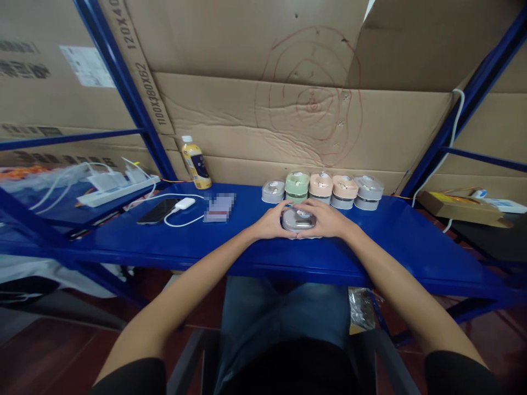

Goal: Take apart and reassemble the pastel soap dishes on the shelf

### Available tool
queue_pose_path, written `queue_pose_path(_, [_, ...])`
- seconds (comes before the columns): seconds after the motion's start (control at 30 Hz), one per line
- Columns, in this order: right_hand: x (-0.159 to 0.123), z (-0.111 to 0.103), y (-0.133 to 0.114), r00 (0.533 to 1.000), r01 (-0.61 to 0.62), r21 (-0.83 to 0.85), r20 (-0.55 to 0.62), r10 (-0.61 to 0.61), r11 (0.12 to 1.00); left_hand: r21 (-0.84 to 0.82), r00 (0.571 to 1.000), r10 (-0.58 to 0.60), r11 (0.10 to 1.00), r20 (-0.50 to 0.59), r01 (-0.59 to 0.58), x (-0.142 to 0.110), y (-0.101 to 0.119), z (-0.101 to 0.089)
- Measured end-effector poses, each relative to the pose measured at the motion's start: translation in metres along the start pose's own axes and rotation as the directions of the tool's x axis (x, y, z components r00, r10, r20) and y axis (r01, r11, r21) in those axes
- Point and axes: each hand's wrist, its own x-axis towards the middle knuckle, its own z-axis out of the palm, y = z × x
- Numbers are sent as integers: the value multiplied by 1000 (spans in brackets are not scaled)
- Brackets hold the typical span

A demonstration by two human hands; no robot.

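Both my hands wrap around a small grey lidded container (pixel 298 219) resting on the blue shelf (pixel 395 241). My left hand (pixel 272 220) grips its left side and my right hand (pixel 326 218) grips its right side, fingers curled over the lid. Just behind it stands a row of similar containers: grey (pixel 273 191), green (pixel 297 185), two peach ones (pixel 320 186) (pixel 345 190) and another grey one (pixel 368 191), some stacked two high.
A yellow drink bottle (pixel 196 162), a phone (pixel 158 210) with a white charger (pixel 184 203), a blurred card (pixel 219 207) and a white power strip (pixel 119 189) lie at the left. Cardboard sheets (pixel 288 115) stand behind. A flat box (pixel 461 207) lies at the right.
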Motion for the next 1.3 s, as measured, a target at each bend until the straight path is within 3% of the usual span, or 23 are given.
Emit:
queue_pose_path(0.3, [0, -3, -3, 999, 24, -71, 38, -22, 997, 41, 1000, 4, 999, 8, -4, -2, 6, 1])
queue_pose_path(0.7, [0, 6, 20, 995, -97, 128, 29, 94, 987, 88, 998, 46, 995, -37, -42, -3, 13, 0])
queue_pose_path(1.07, [-1, 6, 35, 974, -224, 337, 66, 215, 914, 16, 998, -56, 998, -38, 56, -3, -1, -3])
queue_pose_path(1.3, [-5, 14, 35, 983, -173, 226, 91, 156, 959, 227, 998, -26, 974, 54, 13, -7, 2, -10])
